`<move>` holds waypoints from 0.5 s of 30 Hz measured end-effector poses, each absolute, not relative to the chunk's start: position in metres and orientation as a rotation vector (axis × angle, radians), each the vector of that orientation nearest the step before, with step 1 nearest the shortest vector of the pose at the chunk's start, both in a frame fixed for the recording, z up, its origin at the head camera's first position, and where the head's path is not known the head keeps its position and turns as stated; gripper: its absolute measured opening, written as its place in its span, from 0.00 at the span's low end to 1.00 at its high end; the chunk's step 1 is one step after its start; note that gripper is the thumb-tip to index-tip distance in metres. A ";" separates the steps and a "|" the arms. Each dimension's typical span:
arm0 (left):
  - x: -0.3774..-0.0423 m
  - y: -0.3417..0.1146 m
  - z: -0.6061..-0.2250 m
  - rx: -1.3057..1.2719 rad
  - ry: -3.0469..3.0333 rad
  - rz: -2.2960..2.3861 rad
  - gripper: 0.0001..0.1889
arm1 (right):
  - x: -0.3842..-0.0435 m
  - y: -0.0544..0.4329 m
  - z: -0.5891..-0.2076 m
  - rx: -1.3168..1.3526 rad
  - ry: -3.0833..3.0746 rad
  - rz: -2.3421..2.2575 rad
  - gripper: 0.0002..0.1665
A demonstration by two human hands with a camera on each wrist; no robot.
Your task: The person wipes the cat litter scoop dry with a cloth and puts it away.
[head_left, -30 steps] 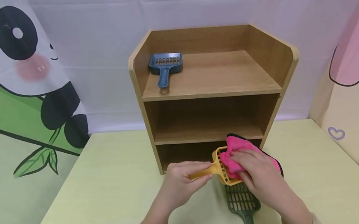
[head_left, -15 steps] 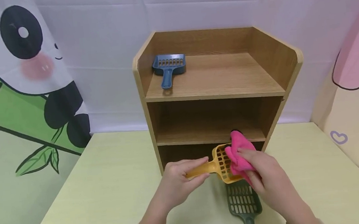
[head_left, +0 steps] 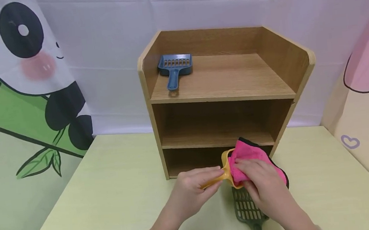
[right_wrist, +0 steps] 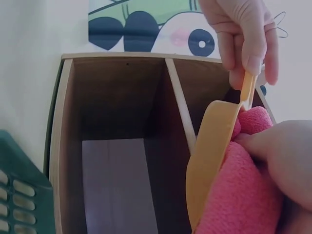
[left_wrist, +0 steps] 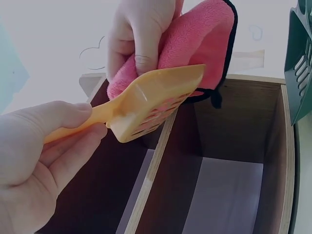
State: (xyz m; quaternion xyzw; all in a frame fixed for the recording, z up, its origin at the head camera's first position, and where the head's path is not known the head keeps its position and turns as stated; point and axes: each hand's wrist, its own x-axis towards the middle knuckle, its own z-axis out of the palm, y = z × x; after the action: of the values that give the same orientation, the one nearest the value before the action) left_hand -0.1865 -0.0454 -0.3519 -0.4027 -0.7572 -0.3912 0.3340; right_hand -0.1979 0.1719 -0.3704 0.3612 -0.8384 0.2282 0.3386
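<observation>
Plush cloth has spread across slotted yellow scoop.

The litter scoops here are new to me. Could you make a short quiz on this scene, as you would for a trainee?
1. Which hand grips the handle of the yellow litter scoop?
2. True or false: the blue litter scoop lies on the top shelf.
3. What does the right hand hold against the yellow litter scoop? A) a sponge B) a pink cloth C) a brush

Key: 1. The left hand. 2. True. 3. B.
</observation>
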 end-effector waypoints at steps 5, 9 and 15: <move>-0.188 -0.047 -0.353 -1.050 -1.959 -0.979 0.15 | -0.206 0.176 -0.373 0.895 -2.208 0.546 0.18; -0.185 -0.049 -0.352 -1.021 -1.964 -1.009 0.15 | -0.210 0.182 -0.371 0.810 -2.234 0.537 0.26; -0.186 -0.057 -0.351 -0.959 -1.922 -1.059 0.16 | -0.211 0.188 -0.370 0.601 -2.237 0.797 0.26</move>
State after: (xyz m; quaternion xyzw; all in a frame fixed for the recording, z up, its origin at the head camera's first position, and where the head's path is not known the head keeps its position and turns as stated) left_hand -0.1857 -0.0572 -0.3507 -0.3727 -0.7472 -0.4119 0.3649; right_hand -0.2106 0.1876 -0.3695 0.2309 -0.8591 0.3060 0.3393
